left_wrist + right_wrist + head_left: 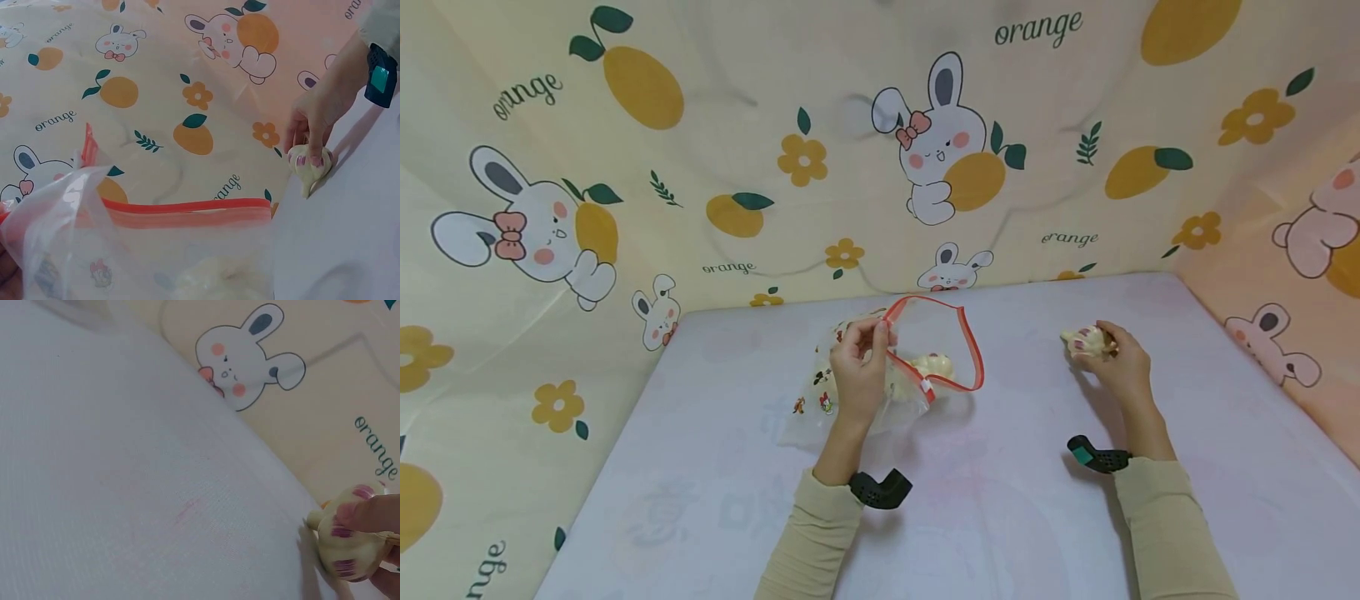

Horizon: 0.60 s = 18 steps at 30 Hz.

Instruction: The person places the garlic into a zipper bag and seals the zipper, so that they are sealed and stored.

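Note:
My left hand [861,367] pinches the red-edged rim of a clear zip bag [805,425] printed with small cartoon figures. The bag's mouth gapes toward the right, its red zip strip [977,358] forming a loop. Inside, near the opening, lies a pale garlic bulb [934,365]; the left wrist view shows it blurred through the plastic. Well to the right, my right hand [1123,358] grips another garlic bulb [350,540], cream with purple streaks, between thumb and fingers. Its stem end points left in the right wrist view. That bulb is at or just above the table; contact is unclear.
Both hands work over a white table [1000,517]. A cream cloth backdrop [850,67] with rabbits and oranges rises behind it and along both sides. Each wrist wears a black camera band, such as the left one [880,489].

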Each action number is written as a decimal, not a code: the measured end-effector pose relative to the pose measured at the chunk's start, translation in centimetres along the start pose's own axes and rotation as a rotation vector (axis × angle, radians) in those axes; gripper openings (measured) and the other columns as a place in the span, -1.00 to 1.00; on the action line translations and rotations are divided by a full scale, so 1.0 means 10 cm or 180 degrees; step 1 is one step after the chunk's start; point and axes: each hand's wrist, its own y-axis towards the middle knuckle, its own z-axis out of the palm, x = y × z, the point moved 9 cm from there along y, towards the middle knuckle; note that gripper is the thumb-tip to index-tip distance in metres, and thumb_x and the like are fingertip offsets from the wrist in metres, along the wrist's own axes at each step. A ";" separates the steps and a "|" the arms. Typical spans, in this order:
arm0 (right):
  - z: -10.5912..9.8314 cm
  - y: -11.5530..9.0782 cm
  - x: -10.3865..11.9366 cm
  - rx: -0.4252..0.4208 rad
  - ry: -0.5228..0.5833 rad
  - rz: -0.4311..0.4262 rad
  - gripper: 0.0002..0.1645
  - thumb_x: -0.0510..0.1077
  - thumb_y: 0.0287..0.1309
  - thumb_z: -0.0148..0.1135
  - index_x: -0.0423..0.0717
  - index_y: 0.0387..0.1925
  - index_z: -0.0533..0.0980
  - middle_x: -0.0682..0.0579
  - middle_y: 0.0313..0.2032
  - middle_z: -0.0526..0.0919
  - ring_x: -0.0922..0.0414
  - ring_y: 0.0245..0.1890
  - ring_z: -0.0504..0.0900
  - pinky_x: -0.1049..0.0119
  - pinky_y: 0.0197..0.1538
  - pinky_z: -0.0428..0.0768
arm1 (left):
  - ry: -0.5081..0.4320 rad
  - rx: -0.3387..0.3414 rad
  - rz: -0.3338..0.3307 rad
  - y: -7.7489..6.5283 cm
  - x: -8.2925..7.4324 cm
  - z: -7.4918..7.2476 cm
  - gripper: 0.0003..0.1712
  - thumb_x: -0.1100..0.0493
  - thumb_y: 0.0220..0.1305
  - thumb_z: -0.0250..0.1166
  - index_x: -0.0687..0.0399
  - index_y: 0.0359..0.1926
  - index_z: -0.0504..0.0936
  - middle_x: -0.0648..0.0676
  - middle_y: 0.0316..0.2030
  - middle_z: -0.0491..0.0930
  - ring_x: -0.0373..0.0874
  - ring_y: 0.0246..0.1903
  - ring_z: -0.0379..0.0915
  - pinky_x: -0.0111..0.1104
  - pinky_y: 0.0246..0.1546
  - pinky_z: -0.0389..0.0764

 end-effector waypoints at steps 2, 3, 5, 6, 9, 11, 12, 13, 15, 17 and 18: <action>0.00 0.00 -0.01 0.0005 0.0036 0.0016 -0.15 -0.25 0.17 0.28 -0.28 0.41 0.11 -0.42 0.33 0.27 -0.24 0.18 0.31 -0.08 0.17 0.42 | -0.0001 -0.0001 0.0009 0.00 0.00 0.00 -0.77 0.29 0.35 0.15 0.48 -0.26 0.56 0.41 -0.45 0.61 -0.47 -0.42 0.47 -0.63 -0.31 0.56; 0.00 0.00 -0.02 0.0005 0.0041 0.0025 -0.14 -0.24 0.17 0.28 -0.27 0.42 0.11 -0.41 0.33 0.27 -0.23 0.18 0.31 -0.04 0.16 0.43 | -0.0001 0.0000 0.0009 0.00 0.00 0.00 -0.77 0.29 0.35 0.15 0.47 -0.26 0.56 0.40 -0.45 0.61 -0.47 -0.42 0.48 -0.63 -0.31 0.56; 0.00 0.00 -0.02 -0.0008 0.0042 0.0012 -0.14 -0.23 0.17 0.29 -0.27 0.42 0.11 -0.39 0.33 0.28 -0.22 0.17 0.31 0.09 0.09 0.44 | -0.0001 0.0001 0.0000 0.00 0.00 0.00 -0.77 0.28 0.36 0.16 0.47 -0.26 0.56 0.40 -0.45 0.61 -0.47 -0.42 0.48 -0.64 -0.31 0.56; -0.01 0.00 -0.02 -0.0017 0.0033 0.0002 -0.15 -0.23 0.17 0.29 -0.27 0.41 0.12 -0.39 0.32 0.29 -0.21 0.16 0.32 0.19 0.04 0.43 | -0.0002 0.0000 -0.0005 0.00 0.00 0.00 -0.77 0.28 0.36 0.16 0.47 -0.25 0.56 0.40 -0.45 0.61 -0.47 -0.42 0.48 -0.64 -0.31 0.56; -0.02 -0.01 -0.02 -0.0045 -0.0001 -0.0031 -0.16 -0.22 0.16 0.30 -0.28 0.40 0.14 -0.39 0.30 0.32 -0.19 0.12 0.33 0.43 -0.08 0.30 | -0.0005 0.0000 -0.0025 0.00 0.00 0.00 -0.77 0.28 0.36 0.16 0.47 -0.25 0.56 0.41 -0.44 0.61 -0.46 -0.41 0.48 -0.64 -0.30 0.56; -0.02 -0.01 -0.01 -0.0059 0.0001 -0.0049 -0.16 -0.21 0.16 0.30 -0.29 0.39 0.15 -0.39 0.29 0.33 -0.18 0.11 0.33 0.50 -0.10 0.25 | 0.0002 0.0000 -0.0040 0.00 0.00 0.00 -0.77 0.27 0.35 0.16 0.47 -0.24 0.56 0.40 -0.44 0.61 -0.45 -0.41 0.48 -0.64 -0.29 0.56; -0.03 -0.01 -0.01 -0.0062 0.0002 -0.0049 -0.17 -0.21 0.16 0.30 -0.29 0.39 0.15 -0.39 0.29 0.33 -0.18 0.11 0.33 0.52 -0.12 0.23 | 0.0002 -0.0001 -0.0050 -0.01 0.00 0.00 -0.77 0.27 0.35 0.17 0.46 -0.24 0.56 0.40 -0.44 0.61 -0.45 -0.41 0.48 -0.64 -0.28 0.56; -0.03 -0.02 -0.01 -0.0065 0.0008 -0.0048 -0.17 -0.21 0.16 0.30 -0.29 0.39 0.15 -0.39 0.28 0.33 -0.18 0.10 0.33 0.52 -0.12 0.22 | 0.0008 0.0004 -0.0061 -0.01 0.01 0.00 -0.77 0.26 0.35 0.17 0.46 -0.24 0.56 0.40 -0.44 0.61 -0.45 -0.41 0.47 -0.64 -0.28 0.56; -0.03 -0.02 0.00 -0.0084 0.0016 -0.0064 -0.18 -0.22 0.16 0.30 -0.30 0.38 0.16 -0.39 0.27 0.34 -0.16 0.08 0.34 0.54 -0.14 0.22 | 0.0010 0.0005 -0.0076 -0.01 0.01 0.01 -0.77 0.27 0.35 0.17 0.45 -0.24 0.57 0.39 -0.43 0.61 -0.45 -0.41 0.47 -0.63 -0.27 0.56; -0.04 -0.02 0.01 -0.0103 0.0027 -0.0077 -0.18 -0.22 0.15 0.31 -0.30 0.37 0.17 -0.38 0.25 0.35 -0.14 0.06 0.34 0.56 -0.16 0.22 | 0.0009 0.0006 -0.0087 -0.01 0.02 0.01 -0.78 0.27 0.35 0.17 0.45 -0.23 0.57 0.39 -0.43 0.61 -0.44 -0.41 0.47 -0.63 -0.27 0.56; -0.04 -0.02 0.01 -0.0115 0.0034 -0.0087 -0.19 -0.22 0.14 0.31 -0.31 0.36 0.18 -0.38 0.24 0.36 -0.12 0.04 0.34 0.57 -0.18 0.22 | 0.0010 0.0004 -0.0086 0.00 0.01 0.01 -0.78 0.27 0.35 0.17 0.45 -0.23 0.57 0.39 -0.43 0.61 -0.44 -0.41 0.47 -0.63 -0.27 0.56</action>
